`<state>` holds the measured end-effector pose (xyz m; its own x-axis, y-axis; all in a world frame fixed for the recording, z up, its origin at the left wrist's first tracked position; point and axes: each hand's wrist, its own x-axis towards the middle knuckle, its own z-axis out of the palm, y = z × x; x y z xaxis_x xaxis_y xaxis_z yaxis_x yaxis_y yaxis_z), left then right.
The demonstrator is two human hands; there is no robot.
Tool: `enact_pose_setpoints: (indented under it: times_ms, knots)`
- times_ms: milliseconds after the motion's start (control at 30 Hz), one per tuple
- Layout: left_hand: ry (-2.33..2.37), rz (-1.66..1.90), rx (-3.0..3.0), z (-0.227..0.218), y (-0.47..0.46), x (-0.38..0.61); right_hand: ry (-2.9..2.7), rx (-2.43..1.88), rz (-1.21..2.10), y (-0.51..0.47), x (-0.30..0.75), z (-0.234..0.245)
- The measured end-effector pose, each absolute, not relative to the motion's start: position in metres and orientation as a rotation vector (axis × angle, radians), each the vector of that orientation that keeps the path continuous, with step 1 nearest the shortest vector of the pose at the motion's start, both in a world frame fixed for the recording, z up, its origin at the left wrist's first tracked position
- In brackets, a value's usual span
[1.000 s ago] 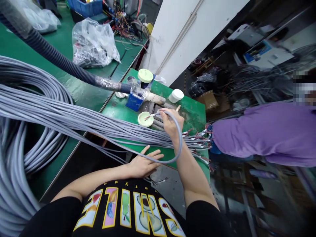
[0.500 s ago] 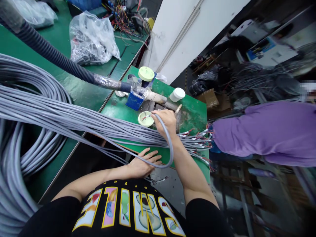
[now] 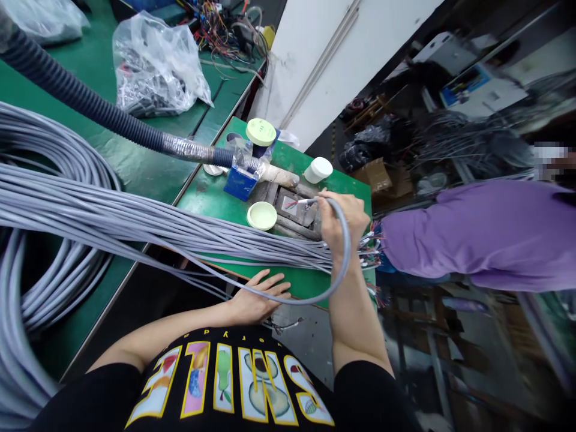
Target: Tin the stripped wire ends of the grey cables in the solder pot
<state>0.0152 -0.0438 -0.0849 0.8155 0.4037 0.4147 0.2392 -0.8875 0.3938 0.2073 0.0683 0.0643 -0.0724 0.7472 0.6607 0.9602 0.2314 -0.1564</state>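
Grey cable [image 3: 346,252] loops from our right hand [image 3: 339,219] down and back to our left hand [image 3: 256,297], over the near edge of the small green desk [image 3: 225,204]. Right-hand fingers are pinched on the cable just behind its stripped end, which points left over the dark metal block [image 3: 294,207] on the desk. Left hand lies flat at the desk's near edge, fingers spread, with the cable running under them. We can't tell whether it grips the cable or only presses it.

The cable bundle [image 3: 135,219] runs from the big coils on the left across the desk, its stripped ends [image 3: 371,243] hanging past the right edge, just right of our right hand. A pale green lid [image 3: 261,215] sits just left of the block, a white jar [image 3: 318,170] on the far side. The corrugated hose [image 3: 90,105] comes in from far left. A person in a purple top [image 3: 472,234] is at the right.
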Motion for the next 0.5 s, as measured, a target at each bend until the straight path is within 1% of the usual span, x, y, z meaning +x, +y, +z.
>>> enact_pose_setpoints:
  times_ms: [167, 500]
  knots:
    - [0.470, 0.753, 2.635, -0.086, -0.044, 0.014, -1.826, -1.670, -0.534, 0.073, 0.244, 0.054]
    - [0.449, 0.773, 2.603, -0.092, -0.045, 0.016, -1.843, -1.772, -0.460, 0.105, 0.251, 0.021]
